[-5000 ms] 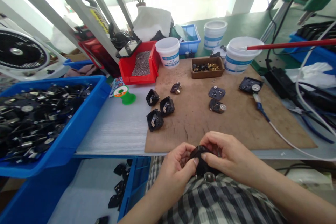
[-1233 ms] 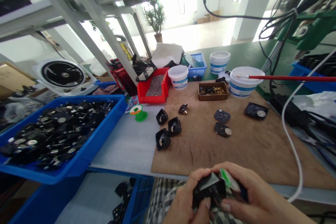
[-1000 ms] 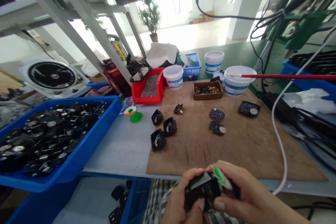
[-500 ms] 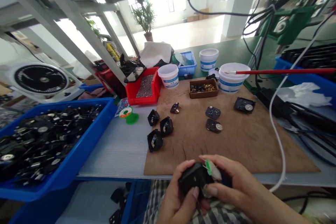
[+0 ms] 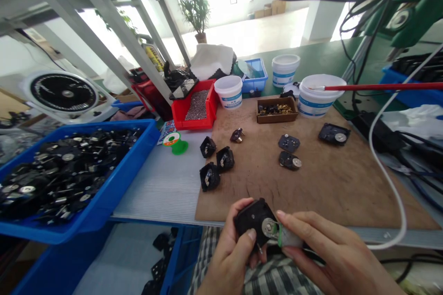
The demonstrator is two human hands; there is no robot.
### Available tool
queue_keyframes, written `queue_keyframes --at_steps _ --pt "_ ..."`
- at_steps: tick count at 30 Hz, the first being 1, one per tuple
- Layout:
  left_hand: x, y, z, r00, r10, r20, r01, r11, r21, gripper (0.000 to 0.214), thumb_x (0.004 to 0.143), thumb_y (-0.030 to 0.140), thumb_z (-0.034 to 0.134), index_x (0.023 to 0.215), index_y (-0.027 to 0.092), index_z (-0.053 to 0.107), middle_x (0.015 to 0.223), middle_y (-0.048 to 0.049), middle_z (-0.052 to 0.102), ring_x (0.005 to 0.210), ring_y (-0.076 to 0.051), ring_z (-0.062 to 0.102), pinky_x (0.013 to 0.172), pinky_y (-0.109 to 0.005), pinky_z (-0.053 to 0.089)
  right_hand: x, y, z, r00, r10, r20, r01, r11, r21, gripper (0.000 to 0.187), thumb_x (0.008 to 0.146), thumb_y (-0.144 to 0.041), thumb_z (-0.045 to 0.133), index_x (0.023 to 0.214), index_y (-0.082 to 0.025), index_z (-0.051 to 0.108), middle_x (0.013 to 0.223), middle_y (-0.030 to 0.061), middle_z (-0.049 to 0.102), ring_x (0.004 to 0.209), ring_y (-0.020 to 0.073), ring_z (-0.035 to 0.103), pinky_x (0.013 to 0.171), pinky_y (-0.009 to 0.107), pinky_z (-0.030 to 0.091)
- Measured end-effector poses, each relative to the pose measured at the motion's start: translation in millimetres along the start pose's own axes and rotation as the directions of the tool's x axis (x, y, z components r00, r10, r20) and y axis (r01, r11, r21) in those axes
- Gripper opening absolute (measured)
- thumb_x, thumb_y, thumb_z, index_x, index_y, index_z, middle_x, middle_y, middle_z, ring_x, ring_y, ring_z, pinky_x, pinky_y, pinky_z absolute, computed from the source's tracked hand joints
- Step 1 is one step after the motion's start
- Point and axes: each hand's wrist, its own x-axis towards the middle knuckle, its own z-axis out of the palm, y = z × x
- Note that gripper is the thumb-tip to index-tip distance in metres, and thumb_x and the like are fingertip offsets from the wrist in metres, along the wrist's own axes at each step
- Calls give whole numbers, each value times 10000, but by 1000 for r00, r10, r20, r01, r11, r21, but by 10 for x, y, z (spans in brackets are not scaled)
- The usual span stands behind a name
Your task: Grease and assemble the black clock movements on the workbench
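My left hand [image 5: 233,251] is wrapped around a black plastic housing [image 5: 249,221], thumb across its face. A round metal disc [image 5: 269,227] sits at the housing's right side, and a thin pin sticks out below. Between the thumb and fingers of my right hand [image 5: 325,244] is a white-wrapped tool [image 5: 290,237] with a green band and thin metal prongs. Its prongs reach the disc; whether they press on it I cannot tell. Beyond my hands, three open black housings [image 5: 209,177] stand at the mat's left, and small black plates [image 5: 290,160] lie further right.
Left is a blue bin [image 5: 138,166] heaped with black parts. Along the back stand a red bin [image 5: 194,122] of small metal pieces, white tubs [image 5: 316,101] and a brown box [image 5: 277,117] of brass-coloured parts. A red-handled brush [image 5: 380,86] lies across one tub. A white cable [image 5: 374,147] curves down the right.
The black housing has turned in my left hand, so its face and metal disc now show. My right hand has shifted slightly right and lower, with the tool's prongs at the disc. The view has shifted slightly.
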Motion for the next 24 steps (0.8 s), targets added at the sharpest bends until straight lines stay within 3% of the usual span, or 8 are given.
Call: queue_keyframes --at_steps 7,13,16,19,21,24 --pt "-8 -6 -6 1000 5 -9 -5 1000 9 550 840 335 574 1309 199 320 833 -34 606 608 -97 519 540 -184 352 48 -3 17 999 -14 -33 14 1000 5 340 1001 -229 400 1335 -177 432 1087 77 601 925 163 628 771 242 568" --pt "-29 17 67 995 66 -72 -60 995 75 524 852 447 595 1261 207 372 749 8 572 574 -86 512 504 -163 346 21 14 -15 997 -18 -79 25 995 95 359 976 -207 449 1335 -198 445 1068 67 611 922 156 628 797 204 543" --pt "-37 -29 136 991 96 -88 -83 987 141 519 853 457 598 1258 221 375 777 -9 609 565 -91 528 499 -166 370 97 22 -17 985 134 -106 -97 947 305 421 925 -350 571 1310 -237 444 1004 27 610 841 145 626 715 169 530" --pt "-27 -97 233 970 215 -118 -164 927 337 444 893 429 539 1270 236 406 815 -32 650 590 -127 583 544 -214 452 244 -10 58 911 403 -93 -298 796 528 291 947 -436 516 1139 -218 523 817 -17 582 691 122 579 605 164 481" --pt "-7 -136 296 923 366 -119 -262 823 505 345 910 365 524 1232 252 481 966 -51 667 678 -146 632 655 -258 502 349 -47 139 853 513 -94 -355 703 616 266 992 -432 424 965 -192 535 720 -29 529 617 110 526 552 169 432" --pt "29 -180 358 828 556 -70 -390 663 639 275 911 277 522 1184 276 553 1191 -49 628 967 -190 638 856 -293 471 462 -84 251 810 554 -192 -311 684 660 332 1017 -455 351 915 -181 509 717 -26 497 609 110 489 543 192 391"
